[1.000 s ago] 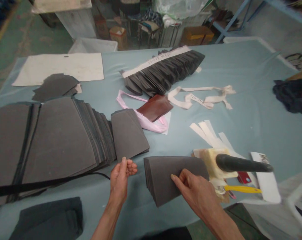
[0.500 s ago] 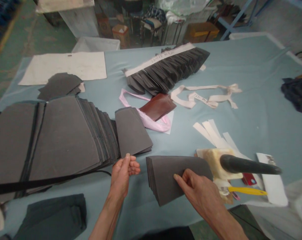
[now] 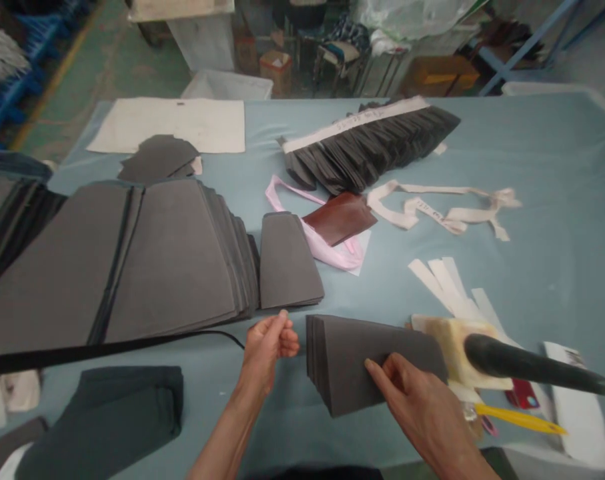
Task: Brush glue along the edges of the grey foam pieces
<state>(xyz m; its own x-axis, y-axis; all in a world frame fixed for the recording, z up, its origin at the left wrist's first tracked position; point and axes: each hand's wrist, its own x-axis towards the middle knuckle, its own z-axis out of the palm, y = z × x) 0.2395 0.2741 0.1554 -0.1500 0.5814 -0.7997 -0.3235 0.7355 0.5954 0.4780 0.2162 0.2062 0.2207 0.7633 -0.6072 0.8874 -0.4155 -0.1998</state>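
Note:
My left hand [image 3: 271,343] is closed, thumb pressed to curled fingers, just below a small stack of dark grey panels [image 3: 289,263]; whether anything is pinched is too small to tell. My right hand [image 3: 409,387] rests on another fanned stack of grey panels [image 3: 352,360], its fingers curled and thumb against the top piece. That stack's right end touches a yellowed block [image 3: 447,340] with a black handle [image 3: 532,363]. Left of my left hand lie large overlapping grey panels [image 3: 172,260], with a black strap [image 3: 107,353] along their lower edge.
A bundle of dark pieces [image 3: 372,143], a brown piece [image 3: 341,218], a pink band [image 3: 327,252] and pale strips [image 3: 439,280] lie farther back. At right is a yellow-handled brush [image 3: 522,418]. Dark folded cloth [image 3: 117,420] lies at lower left.
The view has shifted left, so things on the table appear farther right. Both hands keep nearly the same poses beside and on the panels.

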